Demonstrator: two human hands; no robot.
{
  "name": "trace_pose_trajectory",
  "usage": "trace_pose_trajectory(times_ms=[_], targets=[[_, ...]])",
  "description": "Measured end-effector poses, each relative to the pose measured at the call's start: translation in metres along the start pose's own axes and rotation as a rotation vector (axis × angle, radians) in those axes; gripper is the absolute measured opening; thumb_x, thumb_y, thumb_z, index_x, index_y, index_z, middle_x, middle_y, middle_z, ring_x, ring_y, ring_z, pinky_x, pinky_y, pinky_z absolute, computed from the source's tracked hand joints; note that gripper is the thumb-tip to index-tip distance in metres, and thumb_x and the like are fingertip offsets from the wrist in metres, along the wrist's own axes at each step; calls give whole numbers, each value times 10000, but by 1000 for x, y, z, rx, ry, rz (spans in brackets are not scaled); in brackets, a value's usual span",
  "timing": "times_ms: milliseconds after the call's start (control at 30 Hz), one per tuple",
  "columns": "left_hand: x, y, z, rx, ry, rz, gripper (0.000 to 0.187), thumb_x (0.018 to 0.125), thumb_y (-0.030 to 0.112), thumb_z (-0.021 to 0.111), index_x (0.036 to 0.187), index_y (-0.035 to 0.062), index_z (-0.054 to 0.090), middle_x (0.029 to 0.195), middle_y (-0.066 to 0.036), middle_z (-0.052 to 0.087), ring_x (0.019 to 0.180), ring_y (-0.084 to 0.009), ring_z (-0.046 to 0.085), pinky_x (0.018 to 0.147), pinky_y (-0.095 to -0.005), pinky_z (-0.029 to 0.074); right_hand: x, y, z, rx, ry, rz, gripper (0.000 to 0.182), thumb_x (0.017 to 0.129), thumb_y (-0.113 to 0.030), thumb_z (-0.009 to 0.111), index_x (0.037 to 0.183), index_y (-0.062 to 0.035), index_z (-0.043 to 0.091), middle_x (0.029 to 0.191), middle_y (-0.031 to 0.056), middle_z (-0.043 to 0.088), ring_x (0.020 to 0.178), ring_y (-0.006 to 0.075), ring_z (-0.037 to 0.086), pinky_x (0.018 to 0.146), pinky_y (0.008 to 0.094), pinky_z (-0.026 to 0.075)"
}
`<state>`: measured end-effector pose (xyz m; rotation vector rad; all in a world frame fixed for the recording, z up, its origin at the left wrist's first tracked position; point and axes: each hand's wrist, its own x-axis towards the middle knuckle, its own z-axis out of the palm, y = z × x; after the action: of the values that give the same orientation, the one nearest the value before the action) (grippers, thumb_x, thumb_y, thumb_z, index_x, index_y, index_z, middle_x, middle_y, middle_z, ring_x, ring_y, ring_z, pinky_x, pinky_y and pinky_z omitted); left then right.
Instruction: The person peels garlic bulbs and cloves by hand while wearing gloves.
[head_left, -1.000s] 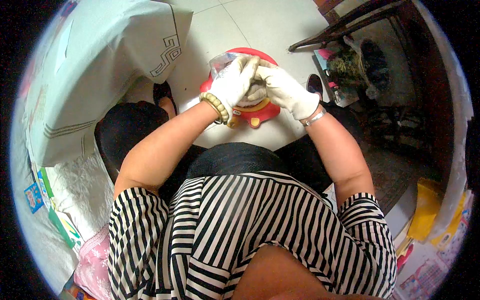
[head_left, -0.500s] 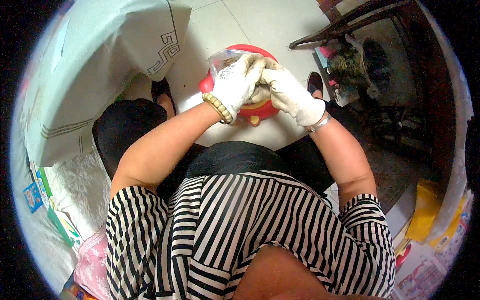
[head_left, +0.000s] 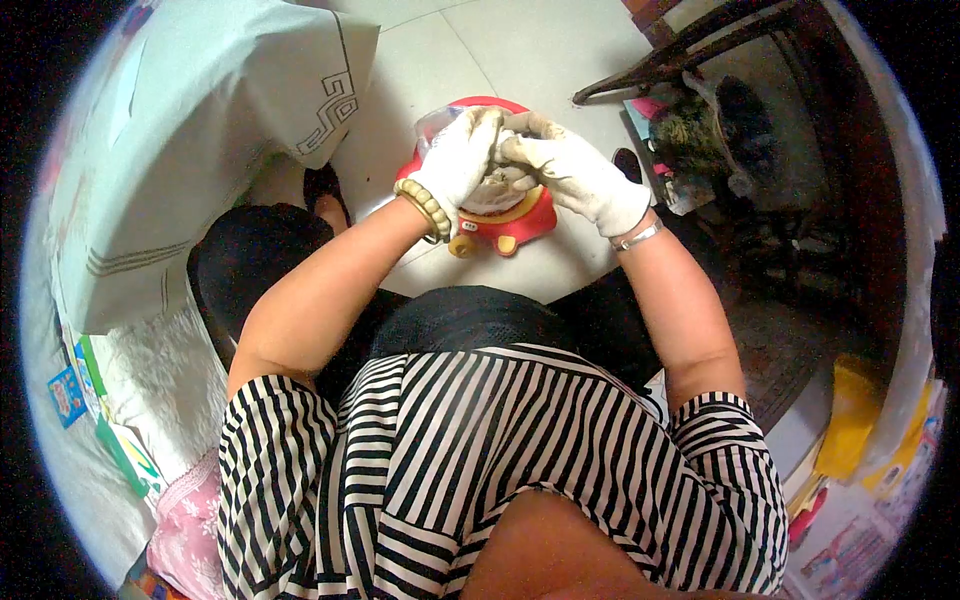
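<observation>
Both of my hands wear white work gloves with dirty fingertips and meet above a red plastic stool or toy (head_left: 527, 221) with yellow knobs. My left hand (head_left: 462, 157) has curled fingers, with a beaded bracelet at the wrist. Opposite it, my right hand (head_left: 572, 170) is bent inward, its fingertips close to the left ones, with a silver band at the wrist. Whatever lies between the fingers is too small to make out. A clear plastic bag (head_left: 432, 124) shows behind my left hand. Something whitish (head_left: 492, 200) rests on the red object below the hands.
A pale cloth (head_left: 220, 130) drapes down at the left. Dark wooden furniture (head_left: 690, 50) stands at the right, near a furry or bristly dark item (head_left: 685, 130). Light floor tiles (head_left: 430, 60) lie ahead. Yellow packaging (head_left: 855, 420) is at the lower right.
My hands have shifted slightly left and their fingers have opened a little gap. More of the red object and its yellow knobs shows beneath them.
</observation>
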<state>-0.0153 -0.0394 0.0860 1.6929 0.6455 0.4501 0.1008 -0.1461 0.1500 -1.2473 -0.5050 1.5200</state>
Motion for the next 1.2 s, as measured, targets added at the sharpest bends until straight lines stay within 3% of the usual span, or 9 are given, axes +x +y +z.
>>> trace_pose_trajectory(times_ms=[167, 333, 500, 633, 867, 933, 1100, 1133, 1200], targets=[[7, 8, -10, -341, -175, -217, 395, 943, 300, 397, 1125, -25, 529, 1032, -96, 599, 910, -142, 562, 843, -279, 441, -10, -6, 4, -18, -8, -74, 447, 844, -115, 593, 1224, 30, 408, 1068, 113, 566, 963, 172, 577, 852, 282, 467], [9, 9, -16, -338, -258, -193, 411, 946, 312, 395, 1131, -31, 527, 1006, -93, 611, 888, -138, 568, 828, -274, 450, -13, -5, 5, -134, -51, -192, 484, 815, -123, 625, 1228, 8, 410, 1117, 95, 550, 1011, 169, 551, 908, 300, 425], [1, 25, -23, -364, -340, -150, 408, 930, 297, 448, 1191, -14, 488, 1091, -94, 579, 960, -134, 554, 854, -270, 444, -14, -9, 3, -306, -42, -276, 464, 810, -41, 554, 1246, 27, 412, 1158, 106, 511, 1084, 168, 499, 965, 289, 386], [1, 32, -26, -530, -488, -216, 426, 873, 218, 562, 1224, 0, 457, 1104, -79, 569, 987, -136, 548, 873, -268, 442, -11, -9, 2, -370, -8, -260, 477, 772, -9, 544, 1236, 16, 434, 1170, 97, 509, 1097, 162, 487, 972, 290, 377], [5, 11, -21, -368, -482, -142, 401, 868, 176, 558, 1213, -4, 464, 1079, -66, 576, 962, -122, 551, 864, -265, 444, -9, 0, 8, -345, 31, -248, 429, 741, 51, 519, 1165, -2, 492, 1090, 83, 544, 1020, 157, 522, 910, 285, 416], [3, 17, -20, -544, -505, -232, 364, 865, 156, 548, 1190, 7, 480, 1047, -51, 579, 924, -117, 551, 847, -254, 442, -10, -2, 9, -354, 28, -256, 427, 738, 48, 518, 1162, 0, 494, 1087, 82, 543, 1016, 156, 522, 908, 283, 414], [-12, 34, -13, -548, -429, -203, 321, 861, 123, 523, 1163, 20, 492, 1025, -34, 571, 916, -116, 537, 840, -249, 430, -9, 4, 5, -971, 91, -429, 418, 744, 21, 513, 1161, -4, 487, 1096, 124, 550, 1045, 197, 530, 921, 312, 409], [-13, 34, -12, -531, -391, -209, 315, 861, 114, 513, 1161, 23, 491, 1024, -31, 568, 919, -115, 532, 843, -251, 426, -10, 3, 6, -971, 91, -429, 418, 744, 21, 513, 1161, -4, 487, 1096, 124, 550, 1045, 197, 530, 921, 312, 409], [-13, 36, -12, -539, -409, -204, 334, 860, 118, 500, 1179, 24, 474, 1054, -37, 555, 954, -115, 518, 858, -261, 416, -16, 1, 11, -1171, 172, -520, 366, 766, -1, 520, 1131, -17, 508, 1069, 162, 562, 1016, 250, 554, 888, 331, 428]])
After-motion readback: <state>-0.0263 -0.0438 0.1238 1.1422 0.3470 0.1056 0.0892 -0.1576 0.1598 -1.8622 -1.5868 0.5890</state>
